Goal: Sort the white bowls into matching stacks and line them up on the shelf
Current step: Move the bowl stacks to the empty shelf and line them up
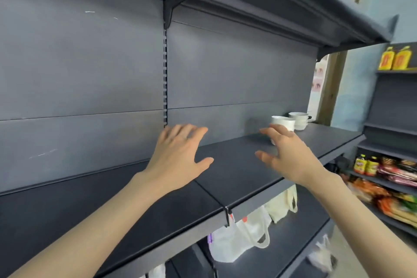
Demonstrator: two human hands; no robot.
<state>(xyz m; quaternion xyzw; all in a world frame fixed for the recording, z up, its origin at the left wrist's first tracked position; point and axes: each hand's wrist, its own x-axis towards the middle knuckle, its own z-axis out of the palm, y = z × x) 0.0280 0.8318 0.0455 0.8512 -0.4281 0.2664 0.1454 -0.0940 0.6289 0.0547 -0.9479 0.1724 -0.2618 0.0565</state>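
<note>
Both hands hover over the shelf (pixel 237 178), fingers spread and holding nothing. The bowls (pixel 284 122) stand just beyond the right hand's (pixel 291 156) fingertips; the left hand (pixel 178 156) is well apart.

A small shop, shown by its fittings and stock. Dark grey metal retail shelving (pixel 248 176) fills the view, with a slotted upright (pixel 165 74) near 12 o'clock that takes adjustable brackets. At 2 o'clock a neighbouring unit holds tall yellow bottles (pixel 394 58). At 3 o'clock its lower tiers carry small yellow-labelled bottles (pixel 365 166) and bright food packets (pixel 397 172). Pale tote bags (pixel 243 235) show below at 6 o'clock.
</note>
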